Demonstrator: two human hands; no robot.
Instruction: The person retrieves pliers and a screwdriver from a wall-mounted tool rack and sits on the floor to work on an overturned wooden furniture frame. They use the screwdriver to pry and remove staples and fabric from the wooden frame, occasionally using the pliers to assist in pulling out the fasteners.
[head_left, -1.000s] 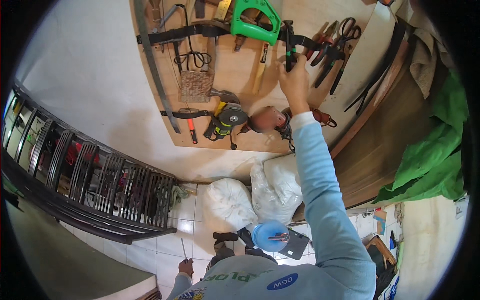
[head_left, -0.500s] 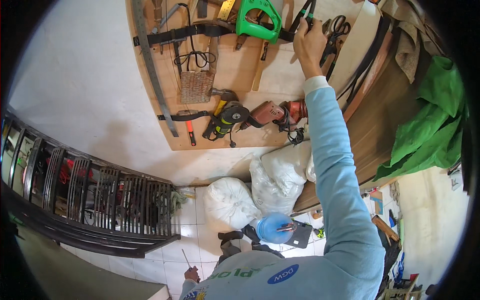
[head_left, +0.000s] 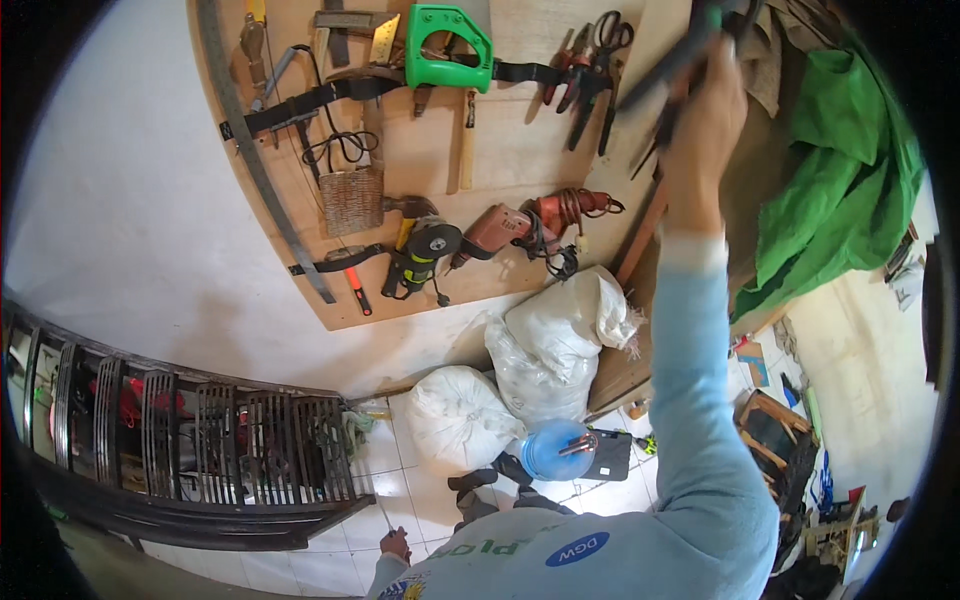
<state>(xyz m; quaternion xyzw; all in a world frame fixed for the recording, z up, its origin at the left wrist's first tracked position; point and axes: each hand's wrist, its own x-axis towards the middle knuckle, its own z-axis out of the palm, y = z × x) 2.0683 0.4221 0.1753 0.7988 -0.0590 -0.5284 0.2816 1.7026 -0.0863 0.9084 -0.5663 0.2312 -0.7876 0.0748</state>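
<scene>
"What was the left hand [head_left: 396,543] doing?"

"Low at the left, it had its fingers wrapped around a thin rod [head_left: 389,520], too small to identify"

"And further right?"

"The board [head_left: 540,140] carried a green saw handle [head_left: 479,55], then some scissors [head_left: 612,35]. Past those, the right hand [head_left: 708,120] was raised, its fingers clamped on a dark tool [head_left: 660,72]"

"Which step was that?"

"Holding the tool up at the board's right side, I judged; any next move called for a firm grip and care around the green cloth [head_left: 840,160] beyond"

"How did the tool look?"

"Long, tilted and blurred, with a small green patch near its upper end; I couldn't tell its exact kind"
</scene>
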